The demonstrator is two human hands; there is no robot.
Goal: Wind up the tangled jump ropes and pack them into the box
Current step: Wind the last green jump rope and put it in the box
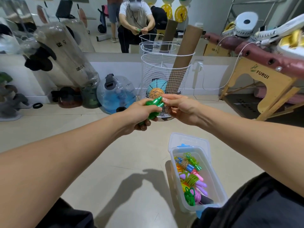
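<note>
Green jump rope [152,106], mid-frame, is clenched in the left hand [141,115]; right hand [176,109] pinches its handle tip. Clear box [215,183], lower right, already holds several wound ropes.

Green jump rope handles [155,102] held upright; clear box [213,175] of wound ropes [191,180].

Left hand [141,112] grips a pair of green jump rope handles [154,104], right hand [179,109] pinching at their tips. Clear plastic box [218,183] sits on the floor lower right, already stuffed with colorful wound ropes [192,178].
</note>
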